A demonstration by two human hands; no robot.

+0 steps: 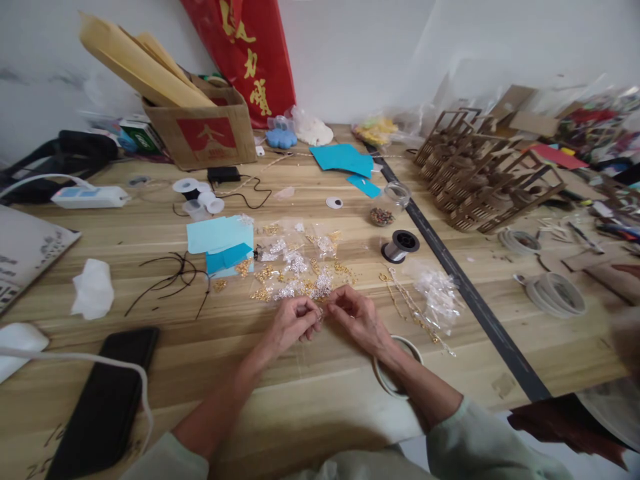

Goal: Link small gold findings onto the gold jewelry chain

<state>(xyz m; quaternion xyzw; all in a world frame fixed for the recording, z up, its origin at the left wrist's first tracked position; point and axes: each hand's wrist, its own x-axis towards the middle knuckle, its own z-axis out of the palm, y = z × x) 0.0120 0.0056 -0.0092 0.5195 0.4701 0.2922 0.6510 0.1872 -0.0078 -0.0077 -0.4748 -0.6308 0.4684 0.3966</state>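
Note:
My left hand (294, 323) is closed, thumb against fingers, pinching something small near the table that I cannot make out. Close beside it, my right hand (356, 319) is also closed, its fingertips pressed together around something too small to tell. Just beyond both hands lie heaps of small silver-coloured pieces (296, 261) and gold-coloured pieces (263, 293), some on clear plastic bags. Thin gold and silver chains (410, 307) stretch out to the right of my right hand. A pale round ring (379, 380) lies partly hidden under my right forearm.
A spool of silvery wire (400, 245), a jar of small beads (383, 216) and crumpled clear bags (437, 293) lie to the right. Blue sheets (220, 235), black cords (175, 280) and a phone (107, 393) lie left. Wooden frames (480, 173) stand far right, beyond a dark strip (450, 267).

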